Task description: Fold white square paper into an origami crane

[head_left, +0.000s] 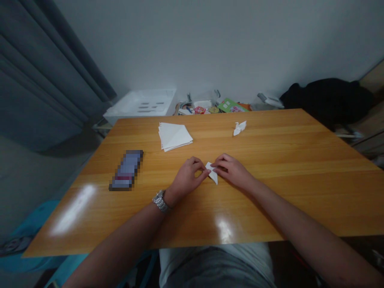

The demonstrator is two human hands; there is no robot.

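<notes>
A small piece of folded white paper (213, 175) lies between my two hands over the middle of the table. My left hand (189, 175), with a metal watch (161, 201) on its wrist, pinches the paper's left side between thumb and fingers. From the right, my right hand (231, 170) pinches its other side. The lower tip of the paper points toward me; my fingertips cover parts of its folds. Farther back on the right stands a finished white paper crane (239, 128), touched by neither hand.
A stack of white paper sheets (175, 136) lies at the back left of the wooden table (285, 160). Nearer on the left is a phone (126, 170), its screen blurred. Behind the far edge are a white bin (150, 102), a green booklet (231, 106) and dark cloth (327, 98).
</notes>
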